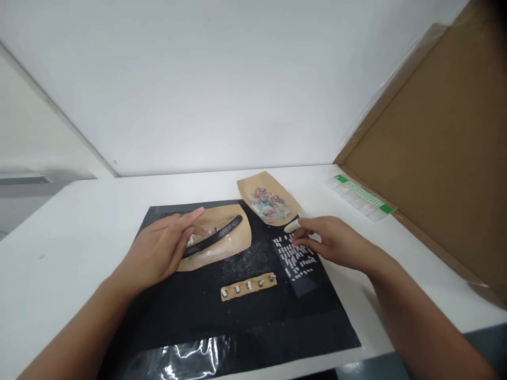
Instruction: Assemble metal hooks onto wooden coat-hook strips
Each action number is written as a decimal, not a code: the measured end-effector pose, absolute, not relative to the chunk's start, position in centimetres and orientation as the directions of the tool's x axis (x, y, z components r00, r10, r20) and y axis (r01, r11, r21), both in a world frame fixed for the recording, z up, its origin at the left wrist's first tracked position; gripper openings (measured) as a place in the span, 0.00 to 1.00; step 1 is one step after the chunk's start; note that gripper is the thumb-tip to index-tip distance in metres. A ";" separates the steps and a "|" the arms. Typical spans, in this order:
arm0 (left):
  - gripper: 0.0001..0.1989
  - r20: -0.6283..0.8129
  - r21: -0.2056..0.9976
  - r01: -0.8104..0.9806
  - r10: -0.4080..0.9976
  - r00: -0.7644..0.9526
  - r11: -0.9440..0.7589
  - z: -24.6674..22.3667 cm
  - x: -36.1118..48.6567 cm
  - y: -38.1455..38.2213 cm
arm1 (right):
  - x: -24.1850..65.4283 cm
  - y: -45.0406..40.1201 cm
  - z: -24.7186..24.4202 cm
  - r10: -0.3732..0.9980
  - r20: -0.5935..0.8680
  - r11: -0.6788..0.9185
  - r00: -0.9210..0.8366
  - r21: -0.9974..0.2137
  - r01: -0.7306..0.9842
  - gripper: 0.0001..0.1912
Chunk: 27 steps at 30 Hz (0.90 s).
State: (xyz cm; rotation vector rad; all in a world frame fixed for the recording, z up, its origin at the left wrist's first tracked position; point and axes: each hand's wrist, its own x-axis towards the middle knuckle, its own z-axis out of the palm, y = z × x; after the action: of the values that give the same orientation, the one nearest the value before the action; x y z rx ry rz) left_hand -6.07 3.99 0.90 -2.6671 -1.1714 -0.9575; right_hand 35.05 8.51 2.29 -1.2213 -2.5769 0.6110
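Observation:
My left hand [162, 245] reaches over a brown paper tray [237, 245], its fingers apart and some fingertips down among small white bits. Beside those fingers a dark curved strip [216, 235] lies across the tray. My right hand [328, 237], with a white cover on one fingertip, is over a dark card [304, 287] bearing rows of small white pieces [291, 253]. Its thumb and a finger come together at the card's upper part; anything between them is too small to make out. Between the hands lies a tan strip [243, 290] with several small metal-and-white parts in a row.
A second brown paper tray [247, 184] at the back holds red and green items in clear plastic. Everything dark rests on a black mat [190, 311] on the white table [71, 227]. To the right are a clear, green-labelled organizer [362, 198] and a cardboard panel [435, 148].

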 end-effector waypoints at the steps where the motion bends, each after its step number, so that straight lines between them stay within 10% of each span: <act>1: 0.33 0.567 0.191 0.690 0.652 0.504 -0.699 0.9 -6.0 3.9 | 35.0 8.5 2.3 0.772 0.022 0.572 -0.635 -0.459 0.680 0.04; 27: 0.37 0.573 0.274 0.633 0.652 0.496 -0.724 0.6 -5.8 3.9 | 34.5 8.6 3.5 0.816 0.012 0.430 -0.578 -0.681 0.593 0.14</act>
State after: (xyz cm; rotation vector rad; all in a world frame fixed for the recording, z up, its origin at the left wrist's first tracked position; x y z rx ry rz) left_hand -5.84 3.87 0.59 -2.7412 -1.1771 -1.0693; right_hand 34.50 8.57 3.49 -1.2075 -2.3479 0.9140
